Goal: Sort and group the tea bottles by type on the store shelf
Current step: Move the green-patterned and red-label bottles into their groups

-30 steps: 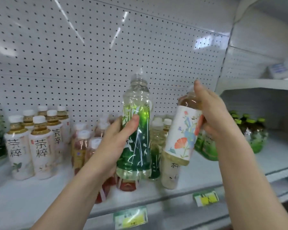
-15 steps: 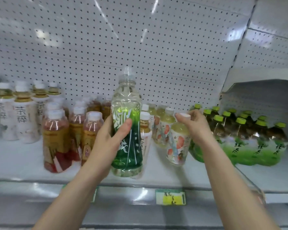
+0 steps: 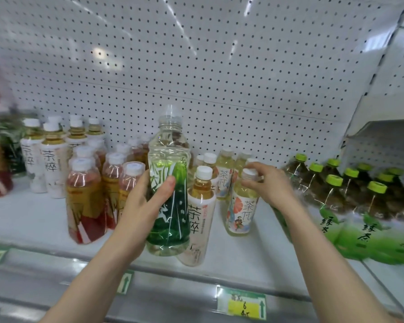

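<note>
Change over the last second: the floral-label bottle (image 3: pixel 241 206), held tilted in the air a second ago, now stands upright on the shelf (image 3: pixel 33 220). It sits just in front of the pale bottles of the same label (image 3: pixel 224 176) and left of the green-capped bottles (image 3: pixel 331 194).

Right hand (image 3: pixel 269 184): fingers curled at that bottle's cap and neck, pinching it; not yet let go.

Left hand (image 3: pixel 142 206): wrapped round the middle of the tall green-label bottle (image 3: pixel 168 164), thumb across the label, as before. Bottle is upright at the shelf's front edge, in front of a white-label bottle (image 3: pixel 200 220). Lifted or resting, cannot tell.

Judgement: floral-label bottle is with its type, so only the release is left. Green-label bottle comes next; blurred dark-green bottles (image 3: pixel 12 145) at far left may be its kind, cannot tell. The white-label bottle stands well apart from its own group (image 3: pixel 51 159), probably also to be moved
</note>
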The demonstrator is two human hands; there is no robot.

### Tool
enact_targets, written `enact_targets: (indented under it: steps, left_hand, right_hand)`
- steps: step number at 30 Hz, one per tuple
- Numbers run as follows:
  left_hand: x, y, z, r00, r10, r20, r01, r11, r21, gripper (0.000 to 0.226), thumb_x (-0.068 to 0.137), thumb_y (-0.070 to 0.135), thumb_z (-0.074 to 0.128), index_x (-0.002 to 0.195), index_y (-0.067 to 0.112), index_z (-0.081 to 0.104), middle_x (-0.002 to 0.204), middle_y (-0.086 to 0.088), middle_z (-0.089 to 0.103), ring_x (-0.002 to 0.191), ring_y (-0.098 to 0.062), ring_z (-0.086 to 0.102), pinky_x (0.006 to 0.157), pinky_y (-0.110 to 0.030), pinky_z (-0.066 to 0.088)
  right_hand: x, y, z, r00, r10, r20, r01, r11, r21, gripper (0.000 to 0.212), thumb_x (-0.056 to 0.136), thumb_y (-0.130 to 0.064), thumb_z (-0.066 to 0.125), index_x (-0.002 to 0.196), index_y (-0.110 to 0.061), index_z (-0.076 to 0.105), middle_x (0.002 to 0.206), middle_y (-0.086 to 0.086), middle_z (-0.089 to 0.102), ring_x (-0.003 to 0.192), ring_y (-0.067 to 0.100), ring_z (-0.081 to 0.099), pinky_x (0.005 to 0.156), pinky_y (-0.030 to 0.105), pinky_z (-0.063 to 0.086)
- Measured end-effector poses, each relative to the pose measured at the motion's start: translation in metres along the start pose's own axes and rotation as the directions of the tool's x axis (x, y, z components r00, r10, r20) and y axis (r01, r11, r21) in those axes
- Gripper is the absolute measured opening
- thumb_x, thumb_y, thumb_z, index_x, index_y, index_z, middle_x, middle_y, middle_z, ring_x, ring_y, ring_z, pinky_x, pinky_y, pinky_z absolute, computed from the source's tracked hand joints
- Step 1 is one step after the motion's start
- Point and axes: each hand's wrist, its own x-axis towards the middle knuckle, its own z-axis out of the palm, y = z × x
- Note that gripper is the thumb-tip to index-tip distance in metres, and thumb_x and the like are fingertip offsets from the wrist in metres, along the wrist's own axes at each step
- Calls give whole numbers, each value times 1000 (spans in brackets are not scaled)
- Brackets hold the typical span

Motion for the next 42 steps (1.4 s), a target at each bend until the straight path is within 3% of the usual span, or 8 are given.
enact_targets:
  steps: [10,15,18,22,27,33,39,42]
  left_hand:
    - [9,-11,-8,1000,-9,-21,11,997,78,79,68,68,67,140,41,47,133,18,61,124,-7,57,105,-46,47]
    - [6,-15,-12,999,27,-25,-22,985,171,81,68,71,63,142,47,41,141,29,50,132,6,45,109,-37,41]
    - [4,-16,-13,999,33,-25,-27,977,210,83,69,71,62,144,42,41,144,26,49,134,3,43,113,-38,37]
    - [1,-15,-13,999,34,-18,-29,976,214,41,80,62,66,117,58,50,119,43,57,111,22,51,82,-4,47]
    - [-4,-16,-13,998,47,-48,-38,984,174,40,85,50,63,121,54,46,111,49,57,105,27,51,76,2,43]
    - [-25,-18,-21,995,21,-101,-14,997,73,74,76,60,68,141,32,48,137,8,61,128,-17,56,107,-51,43]
    - [-54,-24,-41,985,-30,-167,43,996,75,64,74,62,68,132,37,54,125,8,67,116,-18,65,97,-50,52]
    - [-69,-22,-59,977,-29,-211,46,996,73,62,74,63,66,130,39,55,119,11,70,108,-12,68,82,-31,59]
  right_hand:
    - [67,-19,53,998,-15,-58,7,990,-143,44,91,-48,66,134,-42,59,118,6,40,118,30,41,100,40,39]
    - [85,-13,58,988,-123,-90,64,870,-490,45,94,-58,53,134,-40,59,115,6,68,119,28,41,84,38,26]
    - [75,-15,59,983,-161,-85,86,821,-565,47,100,-51,45,141,-30,53,129,4,65,128,30,39,98,41,28]
    - [35,-34,50,926,-206,-318,168,976,-140,39,104,-31,46,140,-17,55,134,7,59,133,29,40,109,41,29]
    - [-44,-73,47,902,-134,-411,313,859,406,39,100,-51,35,103,-25,64,100,-11,69,95,9,63,77,22,46]
    - [-102,-79,87,976,-161,-144,205,902,379,60,82,-68,62,130,-34,48,116,-20,63,105,1,60,88,28,50]
    - [-109,-84,79,968,-176,-176,237,870,433,55,84,-67,62,130,-47,39,113,-53,46,102,-26,47,86,16,41]
    - [-114,-104,68,957,-187,-224,271,852,448,52,80,-73,60,126,-56,42,115,-37,57,104,-12,57,89,29,49]
